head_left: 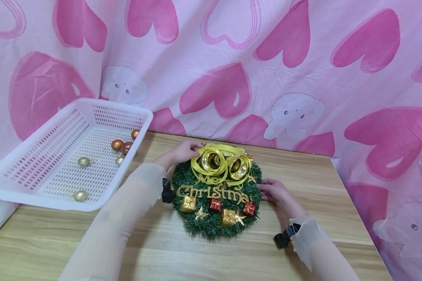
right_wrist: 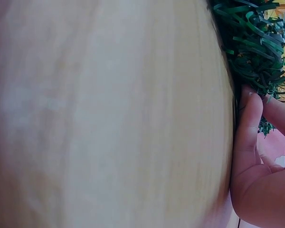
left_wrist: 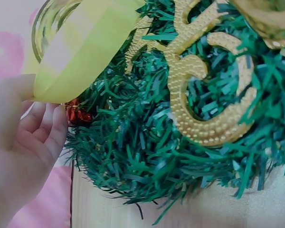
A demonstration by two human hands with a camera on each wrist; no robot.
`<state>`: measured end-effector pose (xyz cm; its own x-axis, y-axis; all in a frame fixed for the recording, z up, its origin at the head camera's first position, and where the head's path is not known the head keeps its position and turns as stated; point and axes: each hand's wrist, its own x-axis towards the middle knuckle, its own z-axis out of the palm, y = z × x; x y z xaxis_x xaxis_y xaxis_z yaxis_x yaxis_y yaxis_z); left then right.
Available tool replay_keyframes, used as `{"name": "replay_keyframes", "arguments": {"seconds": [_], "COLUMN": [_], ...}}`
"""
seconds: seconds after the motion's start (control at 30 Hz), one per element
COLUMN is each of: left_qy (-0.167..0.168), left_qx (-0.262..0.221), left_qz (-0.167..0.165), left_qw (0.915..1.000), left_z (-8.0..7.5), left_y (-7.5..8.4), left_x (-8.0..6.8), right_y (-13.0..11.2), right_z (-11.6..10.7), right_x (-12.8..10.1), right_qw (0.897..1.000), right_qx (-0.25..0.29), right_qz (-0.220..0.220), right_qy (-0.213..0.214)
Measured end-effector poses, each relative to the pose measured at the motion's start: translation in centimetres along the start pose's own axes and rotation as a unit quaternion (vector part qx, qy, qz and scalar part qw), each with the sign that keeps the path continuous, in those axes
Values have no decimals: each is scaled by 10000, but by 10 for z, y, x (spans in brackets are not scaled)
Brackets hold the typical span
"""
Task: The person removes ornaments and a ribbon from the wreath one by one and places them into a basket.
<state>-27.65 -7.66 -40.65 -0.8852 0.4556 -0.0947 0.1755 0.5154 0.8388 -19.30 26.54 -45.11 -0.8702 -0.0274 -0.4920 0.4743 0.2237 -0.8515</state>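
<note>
A round green tinsel Christmas wreath [head_left: 216, 195] lay flat on the pale wooden bench [head_left: 183, 249], close to the bench's far edge and about midway between its left and right edges. Two shiny gold bells [head_left: 225, 164] wrapped in a looping yellow ribbon [head_left: 200, 166] sat at the wreath's far side, a glittery gold "Merry Christmas" sign [head_left: 212, 191] crossed its middle, and small gold and red gift boxes [head_left: 214, 204] with gold stars [head_left: 200, 214] lined its near side.

The left hand [head_left: 177, 155] rested at the wreath's far left rim. In the left wrist view its fingers [left_wrist: 45, 126] were loosely curved and slightly apart, lying against the yellow ribbon loop and the tinsel; whether they pinched the ribbon could not be told. The right hand [head_left: 274, 192] lay on the bench at the wreath's right rim. The right wrist view showed its fingers [right_wrist: 249, 123] held together with the tips pressed into the green tinsel at the edge; a firm grip on the tinsel could not be told. Both forearms wore sheer pale sleeves [head_left: 123, 218], each with a dark wrist strap.

A white perforated plastic basket [head_left: 31, 183] stood tilted at the bench's far left corner, overhanging the left edge, well apart from the wreath. Inside it lay several small gold and copper ball ornaments [head_left: 117, 145]. A pink cloth printed with hearts [head_left: 302, 58] hung behind the bench.
</note>
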Motion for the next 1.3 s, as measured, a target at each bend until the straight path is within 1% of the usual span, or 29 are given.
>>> {"name": "replay_keyframes", "arguments": {"seconds": [0.1,0.33,0.6,0.83,0.97,1.07,1.2,1.3], "left_qy": [26,162,278,258,143,76,105,106], "left_qx": [-11,137,-252,-562,-749,-758,-750,-939], "left_qz": [-17,179,232,97,25,-111,-249,-205], "left_qw": [10000,9996,9990,9980,9971,9970,9968,9953], "left_z": [-3,-11,-20,-26,-26,-26,-26,-26], "left_y": [3,8,8,14,18,21,26,27], "left_x": [-1,-4,-4,-4,-5,-6,-5,-3], "right_y": [0,1,2,2,0,0,1,1], "right_z": [0,-1,-3,-3,-3,-2,-2,-3], "right_x": [0,1,3,3,3,3,4,4], "right_qw": [10000,10000,10000,10000,10000,10000,10000,9999], "right_qx": [12,-10,-34,9,-6,19,54,83], "right_qz": [12,22,30,47,73,76,69,80], "right_qy": [3,-23,3,-36,-5,-14,-28,-26]}}
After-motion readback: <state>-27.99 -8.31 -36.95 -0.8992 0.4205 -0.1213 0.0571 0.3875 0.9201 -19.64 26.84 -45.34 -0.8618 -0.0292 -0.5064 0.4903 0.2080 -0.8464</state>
